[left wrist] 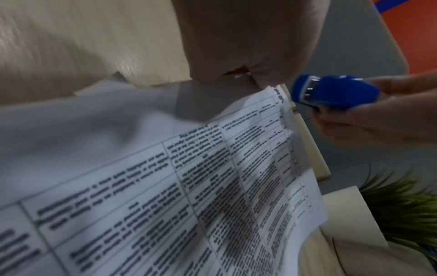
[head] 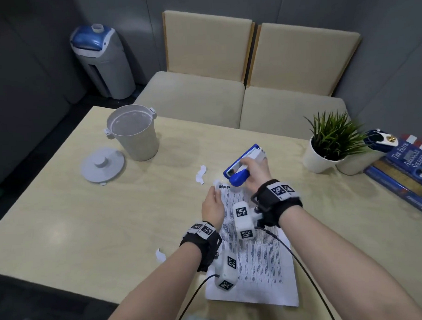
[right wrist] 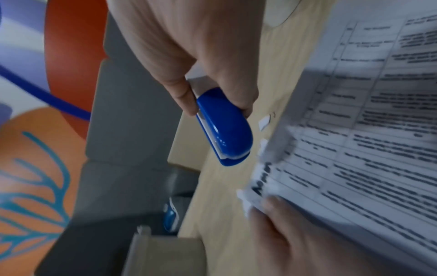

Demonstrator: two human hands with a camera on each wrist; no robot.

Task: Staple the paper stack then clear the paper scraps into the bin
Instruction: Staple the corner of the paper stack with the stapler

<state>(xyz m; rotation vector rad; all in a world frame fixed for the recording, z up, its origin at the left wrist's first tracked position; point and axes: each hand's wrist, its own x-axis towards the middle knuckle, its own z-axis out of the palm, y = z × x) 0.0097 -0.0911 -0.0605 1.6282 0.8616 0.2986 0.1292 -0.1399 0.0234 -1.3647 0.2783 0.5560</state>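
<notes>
A printed paper stack point(head: 260, 254) lies on the table point(head: 75, 226) in front of me. My left hand point(head: 215, 192) pinches its far left corner and lifts it off the table; the bent sheets point(left wrist: 165, 186) fill the left wrist view. My right hand point(head: 249, 169) grips a blue stapler point(head: 239, 177), nose pointed at that corner. The stapler point(left wrist: 331, 91) sits just beside the corner, a small gap apart, as the right wrist view shows around the stapler point(right wrist: 224, 128). White paper scraps point(head: 200, 174) lie beyond my left hand, and one scrap point(head: 160, 255) lies left of my left wrist.
An open white bin point(head: 132, 135) stands at the far left of the table, its lid point(head: 102, 165) flat beside it. A blue and white flat object point(head: 245, 156) lies just beyond my right hand. A potted plant point(head: 325, 150) and books point(head: 404, 175) occupy the right edge. Chairs stand behind.
</notes>
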